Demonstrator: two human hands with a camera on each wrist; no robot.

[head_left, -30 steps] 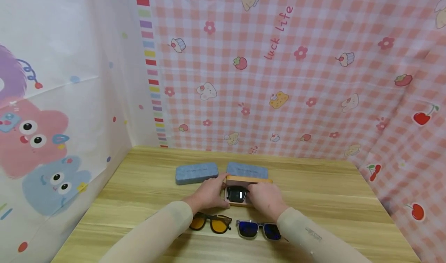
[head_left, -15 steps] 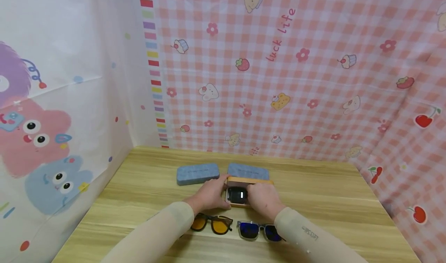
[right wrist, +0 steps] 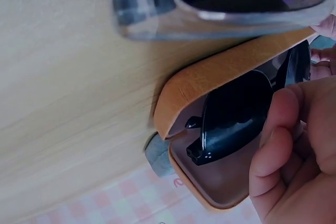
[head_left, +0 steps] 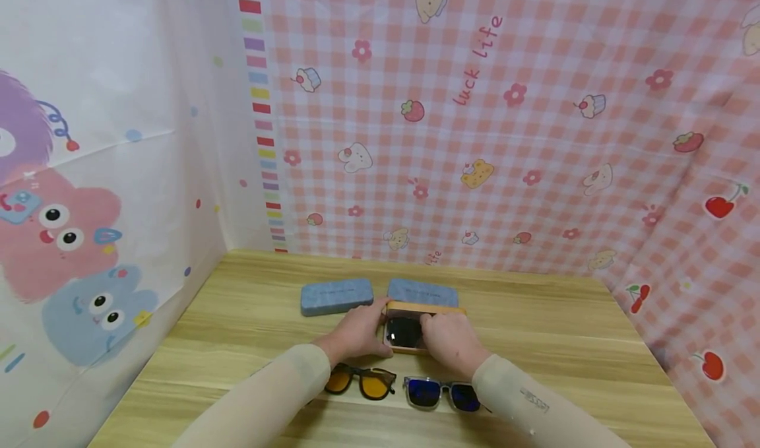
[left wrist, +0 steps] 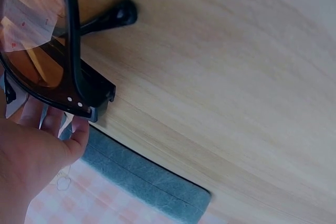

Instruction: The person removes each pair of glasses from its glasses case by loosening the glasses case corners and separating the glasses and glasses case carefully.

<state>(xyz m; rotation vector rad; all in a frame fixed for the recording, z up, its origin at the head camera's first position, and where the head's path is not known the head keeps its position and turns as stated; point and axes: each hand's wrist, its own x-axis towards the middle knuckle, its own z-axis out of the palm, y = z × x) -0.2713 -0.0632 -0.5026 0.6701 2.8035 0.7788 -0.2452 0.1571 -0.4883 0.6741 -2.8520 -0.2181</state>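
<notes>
An orange-brown glasses case (head_left: 425, 307) with a pale lining lies open in the middle of the table, and black-framed dark sunglasses (right wrist: 236, 114) sit inside it. My left hand (head_left: 357, 329) grips the left end of the case, thumb at the front and fingers behind. My right hand (head_left: 452, 336) reaches into the right side with curled fingers, pinching the dark sunglasses near their middle. Nearer to me lie black sunglasses with orange lenses (head_left: 374, 383) beside my left forearm. Clear-framed sunglasses with blue lenses (head_left: 424, 392) lie partly behind my right forearm.
Behind the case are two closed blue glasses cases, the left one (head_left: 336, 297) angled and the right one (head_left: 423, 291) partly hidden by the raised lid. Past the wooden table (head_left: 534, 303) hang a pink checked cloth (head_left: 439, 138) and a white printed cloth (head_left: 178, 191).
The dark sunglasses have tilted slightly inside the case; the bright reflection has shifted from the lens's right side to its left. Both hands have stayed nearly in place.
</notes>
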